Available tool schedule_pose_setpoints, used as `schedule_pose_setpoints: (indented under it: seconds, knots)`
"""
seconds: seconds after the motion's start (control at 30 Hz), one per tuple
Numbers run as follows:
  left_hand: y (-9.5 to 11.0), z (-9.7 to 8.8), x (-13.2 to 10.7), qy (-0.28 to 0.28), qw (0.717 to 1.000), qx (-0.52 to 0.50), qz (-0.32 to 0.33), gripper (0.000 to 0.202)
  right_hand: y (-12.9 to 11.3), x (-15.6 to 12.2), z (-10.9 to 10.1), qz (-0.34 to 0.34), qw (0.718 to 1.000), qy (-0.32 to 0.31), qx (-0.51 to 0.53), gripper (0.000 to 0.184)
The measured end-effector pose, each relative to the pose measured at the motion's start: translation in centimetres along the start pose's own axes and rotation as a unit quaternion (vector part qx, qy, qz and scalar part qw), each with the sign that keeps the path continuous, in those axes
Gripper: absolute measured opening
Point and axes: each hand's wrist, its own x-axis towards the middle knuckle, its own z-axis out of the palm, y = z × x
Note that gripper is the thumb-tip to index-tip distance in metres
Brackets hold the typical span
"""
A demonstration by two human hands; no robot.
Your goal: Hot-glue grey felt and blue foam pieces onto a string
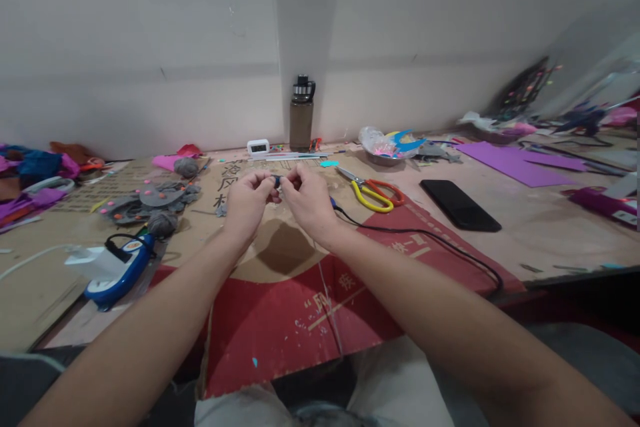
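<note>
My left hand (251,199) is closed, its thumb and fingers pinching a small dark blue piece (277,181) above the cardboard. From the other side my right hand (307,200) is closed on the same piece, fingertips against it. The fingers cover most of it, so its exact kind is hidden. Just right of my right hand lies the blue end (333,203) of a black cable (430,232). Scissors (373,192) with one yellow and one orange handle lie further right, blades half toward the back. Under both hands is a red and brown cardboard sheet (270,327).
A bottle (301,117) and a small white digital clock (259,147) stand by the back wall. To the right are a metal bowl (384,159), a black phone (459,204) and purple sheets (515,161). Grey felt pieces (150,200) and a blue power strip (120,272) lie left.
</note>
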Motion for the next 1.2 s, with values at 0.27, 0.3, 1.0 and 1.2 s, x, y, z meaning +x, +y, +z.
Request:
schedule_pose_setpoints:
  seconds: [0.27, 0.3, 1.0, 1.2]
  knots:
    - [0.6, 0.3, -0.3, -0.012, 0.998, -0.052, -0.028, 0.006, -0.1, -0.1, -0.3, 0.011, 1.0, 0.006, 0.028, 0.008]
    - [0.7, 0.3, -0.3, -0.012, 0.998, -0.06, -0.033, 0.005, 0.0, 0.0, -0.3, 0.019, 0.999, 0.001, 0.045, 0.007]
    - [2.3, -0.6, -0.1, -0.119, 0.989, -0.007, -0.091, 0.026, 0.9, 0.6, -2.2, 0.061, 0.995, -0.058, 0.046, 0.009]
    - [2.8, -0.1, -0.8, -0.092, 0.973, 0.21, 0.017, 0.015, 0.3, -0.1, -2.5, -0.035, 0.995, -0.068, -0.064, 0.007]
